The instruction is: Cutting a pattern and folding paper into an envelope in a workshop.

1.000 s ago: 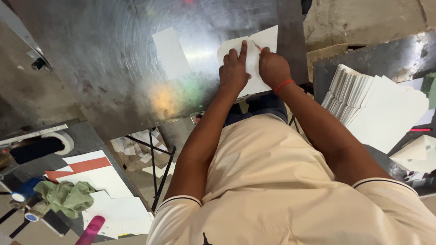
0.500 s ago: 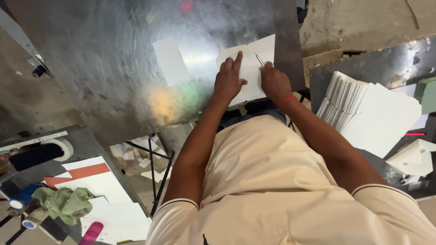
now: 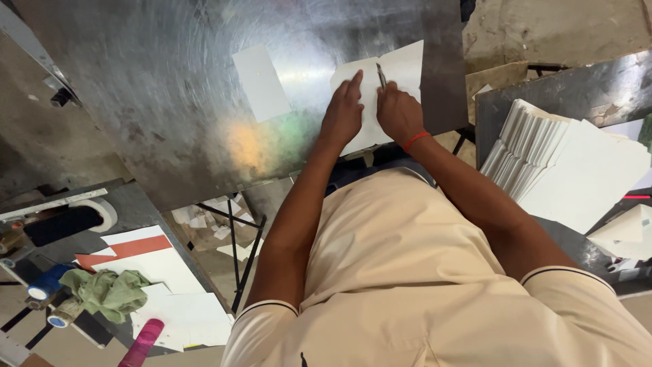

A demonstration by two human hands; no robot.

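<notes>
While both hands work at the far edge of a scuffed metal table [image 3: 176, 115], its sheen catches a soft glare just to the left of them. Beyond the left hand, well apart, a small white card [image 3: 261, 81] lies flat on the metal. To the right of the right arm, on a darker surface, sits a fanned stack of white sheets [image 3: 564, 163]. Down by the left elbow a lower bench carries white and orange paper [image 3: 139, 251], a crumpled green cloth [image 3: 105, 293], a blue roll [image 3: 46, 283] and a pink tube [image 3: 141, 343].

The left hand [image 3: 343, 115] lies palm down on a white folded sheet [image 3: 407, 64], fingers stretched nearly flat and pressing it to the table. Right beside it, almost touching, the right hand [image 3: 399, 115] is curled closed around a thin metal tool [image 3: 381, 75], whose tip rests on the same sheet just ahead of the knuckles. A red band [image 3: 415, 140] circles that wrist. The sheet lies under both hands at the table's near right corner, its far part showing past the fingertips.
</notes>
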